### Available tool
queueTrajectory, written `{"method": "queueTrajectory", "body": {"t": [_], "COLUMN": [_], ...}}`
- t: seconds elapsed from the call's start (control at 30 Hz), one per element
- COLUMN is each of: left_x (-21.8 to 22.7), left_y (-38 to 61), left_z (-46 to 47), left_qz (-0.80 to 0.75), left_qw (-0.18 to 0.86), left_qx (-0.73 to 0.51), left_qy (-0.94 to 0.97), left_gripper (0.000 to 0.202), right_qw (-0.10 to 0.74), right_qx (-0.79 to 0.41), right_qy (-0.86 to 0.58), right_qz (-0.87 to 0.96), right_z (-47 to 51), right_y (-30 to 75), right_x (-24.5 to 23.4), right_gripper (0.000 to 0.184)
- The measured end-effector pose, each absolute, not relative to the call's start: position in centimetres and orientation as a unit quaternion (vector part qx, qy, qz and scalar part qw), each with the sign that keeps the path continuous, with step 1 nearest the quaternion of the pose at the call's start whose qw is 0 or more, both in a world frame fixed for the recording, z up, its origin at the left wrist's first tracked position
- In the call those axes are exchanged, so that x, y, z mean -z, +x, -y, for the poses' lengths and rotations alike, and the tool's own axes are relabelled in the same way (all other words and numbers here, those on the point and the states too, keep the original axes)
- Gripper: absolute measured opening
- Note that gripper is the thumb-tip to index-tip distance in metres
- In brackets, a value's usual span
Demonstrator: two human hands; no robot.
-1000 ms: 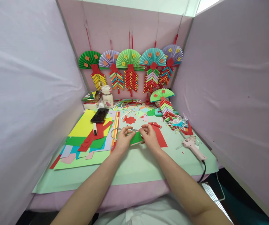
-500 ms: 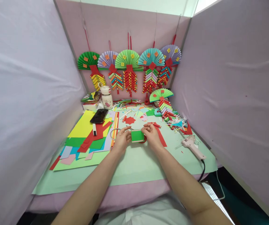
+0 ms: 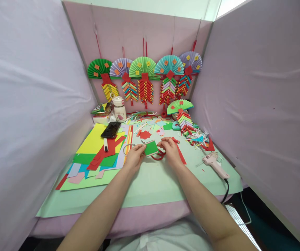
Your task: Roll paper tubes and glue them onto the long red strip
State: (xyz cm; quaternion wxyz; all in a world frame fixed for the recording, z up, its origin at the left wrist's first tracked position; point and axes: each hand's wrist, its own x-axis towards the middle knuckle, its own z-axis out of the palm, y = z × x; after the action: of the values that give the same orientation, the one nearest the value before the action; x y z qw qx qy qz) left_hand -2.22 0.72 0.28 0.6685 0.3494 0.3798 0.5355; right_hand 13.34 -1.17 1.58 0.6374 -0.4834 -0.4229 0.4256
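Five paper-fan ornaments [image 3: 142, 68] hung far back, seemingly finished. The green paper rectangle [image 3: 151, 148], over the table's [image 3: 152, 186] middle, was unattached, clamped by the left hand [image 3: 135, 156]; the right hand's [image 3: 171, 151] grip was unclear.

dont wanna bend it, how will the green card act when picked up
The green card looks fairly stiff: it extends flat from the left hand. Being small, it is probably light; being flat, unlikely to roll.
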Motion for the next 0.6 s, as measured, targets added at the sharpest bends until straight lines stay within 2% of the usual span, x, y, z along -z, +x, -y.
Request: {"method": "queueTrajectory", "body": {"t": [0.17, 0.23, 0.3, 0.4, 0.47, 0.53, 0.6], "left_x": [-0.7, -0.8, -1.1, -1.4, -1.6, -1.7, -1.7], "left_y": [-2.4, -2.5, -2.6, -2.7, -2.7, -2.7, -2.8], "left_z": [-0.9, -0.8, -0.6, -0.4, -0.4, -0.4, -0.5], "left_qz": [-0.355, -0.348, -0.352, -0.355, -0.344, -0.339, -0.339], "left_qw": [0.693, 0.699, 0.711, 0.76, 0.778, 0.765, 0.74], "left_qx": [-0.555, -0.558, -0.544, -0.473, -0.445, -0.468, -0.505], "left_qy": [0.291, 0.282, 0.273, 0.271, 0.28, 0.284, 0.287], "left_gripper": [0.02, 0.021, 0.025, 0.042, 0.04, 0.026, 0.03], "right_qw": [0.588, 0.587, 0.603, 0.594, 0.568, 0.545, 0.53], "right_qx": [-0.435, -0.377, -0.267, -0.128, -0.091, -0.081, -0.082], "right_qy": [-0.461, -0.465, -0.475, -0.464, -0.453, -0.446, -0.445], "right_qz": [0.502, 0.545, 0.583, 0.645, 0.681, 0.706, 0.717], "right_z": [1.0, 1.2, 1.5, 1.9, 2.0, 2.0, 1.9], "right_y": [12.9, 12.8, 12.8, 13.0, 13.0, 12.9, 12.8], "right_x": [-0.8, -0.6, -0.5, -0.7, -0.7, -0.5, -0.2], "right_gripper": [0.023, 0.016, 0.01, 0.012, 0.015, 0.017, 0.019]}}
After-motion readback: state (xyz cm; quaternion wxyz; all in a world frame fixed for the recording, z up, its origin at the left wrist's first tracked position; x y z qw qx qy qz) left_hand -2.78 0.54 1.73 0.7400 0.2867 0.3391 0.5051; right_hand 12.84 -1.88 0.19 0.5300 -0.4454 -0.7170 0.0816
